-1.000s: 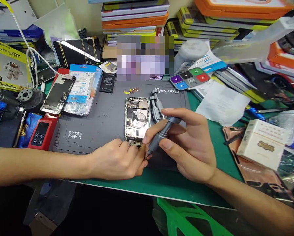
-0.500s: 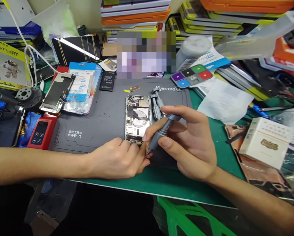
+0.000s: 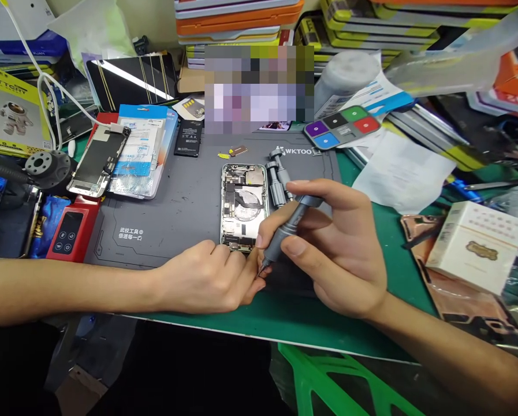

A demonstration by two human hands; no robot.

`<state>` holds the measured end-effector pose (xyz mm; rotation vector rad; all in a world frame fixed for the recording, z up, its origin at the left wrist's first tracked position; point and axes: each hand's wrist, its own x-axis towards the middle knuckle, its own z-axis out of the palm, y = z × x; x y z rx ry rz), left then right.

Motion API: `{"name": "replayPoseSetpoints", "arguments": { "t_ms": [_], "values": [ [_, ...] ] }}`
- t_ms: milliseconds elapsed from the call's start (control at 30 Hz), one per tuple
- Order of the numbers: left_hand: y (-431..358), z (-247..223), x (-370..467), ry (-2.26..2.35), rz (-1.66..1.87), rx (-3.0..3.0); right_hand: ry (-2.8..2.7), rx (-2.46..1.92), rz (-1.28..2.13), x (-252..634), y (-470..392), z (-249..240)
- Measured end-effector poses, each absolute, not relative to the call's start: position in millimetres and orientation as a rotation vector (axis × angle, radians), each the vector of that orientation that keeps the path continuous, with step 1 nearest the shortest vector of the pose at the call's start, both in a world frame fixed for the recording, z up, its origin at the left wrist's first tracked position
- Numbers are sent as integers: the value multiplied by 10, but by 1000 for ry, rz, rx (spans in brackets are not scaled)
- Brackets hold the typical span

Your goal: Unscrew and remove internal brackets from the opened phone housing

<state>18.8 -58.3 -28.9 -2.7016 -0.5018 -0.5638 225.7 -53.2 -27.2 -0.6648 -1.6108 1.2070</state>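
My right hand [image 3: 345, 248] grips a grey screwdriver [image 3: 284, 231], with the forefinger over its top cap and the thumb along its side. The screwdriver slants down to the left, its tip at the fingertips of my left hand [image 3: 215, 277]. That hand is closed, knuckles up, by the lower end of an opened phone [image 3: 244, 205]; anything inside its fingers is hidden. The phone lies on the grey mat [image 3: 163, 231] with its circuit boards and round coil showing. More grey screwdrivers [image 3: 278, 176] lie close to its right side.
A phone battery [image 3: 189, 138] and a detached phone screen [image 3: 98, 159] lie left of the opened phone. A red device [image 3: 72, 228] stands at the left. On the right are a coloured magnetic pad [image 3: 342, 127], white paper [image 3: 403, 167] and a white box [image 3: 477, 245].
The view has shifted slightly. Both hands keep nearly the same pose, and the screwdriver tip stays at my left fingertips.
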Motion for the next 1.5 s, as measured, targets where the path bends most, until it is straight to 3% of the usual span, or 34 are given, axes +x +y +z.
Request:
{"name": "replayPoseSetpoints", "arguments": {
  "t_ms": [600, 1167, 1333, 1500],
  "values": [
    [-574, -263, 186, -505, -539, -2663, -1402, -649, 1406, 2233, -518, -253],
    [-575, -271, 184, -489, -524, -2678, -1539, -676, 1370, 2282, -488, -274],
    [-573, -266, 173, -480, -495, -2689, -1501, -718, 1203, 2250, -489, -261],
    [-565, -232, 152, -376, -515, -2652, -1628, -710, 673, 2320, -421, -239]
  ]
}}
